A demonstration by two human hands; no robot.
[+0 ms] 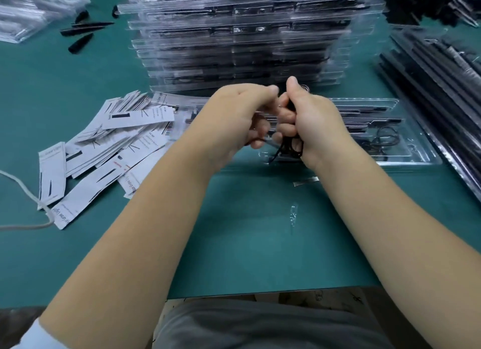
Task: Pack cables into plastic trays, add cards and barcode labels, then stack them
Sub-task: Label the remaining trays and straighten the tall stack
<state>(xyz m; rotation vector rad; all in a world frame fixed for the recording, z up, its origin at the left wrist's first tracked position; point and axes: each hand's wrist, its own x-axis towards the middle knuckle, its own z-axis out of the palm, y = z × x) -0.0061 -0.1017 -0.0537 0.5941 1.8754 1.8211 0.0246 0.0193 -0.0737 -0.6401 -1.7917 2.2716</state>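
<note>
Both hands meet above a clear plastic tray that lies on the green table. My right hand grips a bundled black cable, whose loops hang below the fist. My left hand pinches a strand of the same cable with curled fingers. The tray holds black parts and wire loops on its right side. Behind the hands rises a tall stack of packed trays. A loose heap of white printed cards lies to the left.
Long black bagged items lie at the right. Plastic bags and black pointed pieces sit at the far left. A white cord crosses the left edge. A small silver strip lies near the tray.
</note>
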